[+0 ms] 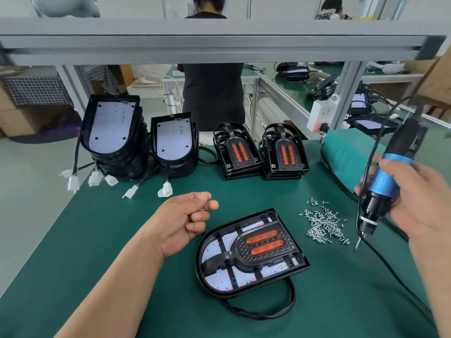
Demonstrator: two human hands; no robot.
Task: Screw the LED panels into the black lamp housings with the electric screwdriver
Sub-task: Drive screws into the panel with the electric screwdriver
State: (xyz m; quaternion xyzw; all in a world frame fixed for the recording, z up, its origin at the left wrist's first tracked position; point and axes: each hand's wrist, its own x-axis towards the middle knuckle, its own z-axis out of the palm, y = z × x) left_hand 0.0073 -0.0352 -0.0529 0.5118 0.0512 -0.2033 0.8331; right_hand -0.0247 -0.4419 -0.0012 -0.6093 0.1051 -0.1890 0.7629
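Observation:
A black lamp housing (251,252) lies flat on the green mat in front of me, with a white LED panel and a black frame with two orange reflectors inside it. My left hand (188,220) hovers just left of it, fingers curled, thumb and forefinger pinching something small and shiny that looks like a screw. My right hand (412,203) grips the blue and black electric screwdriver (385,181), bit pointing down over the mat to the right of the housing. A pile of loose screws (323,223) lies between housing and screwdriver.
Two stacks of housings with white panels (114,132) (173,142) stand at the back left, their connectors hanging over the table edge. Two stacks of black reflector frames (238,152) (284,152) stand behind. A teal power box (346,154) sits at right. A person stands beyond the table.

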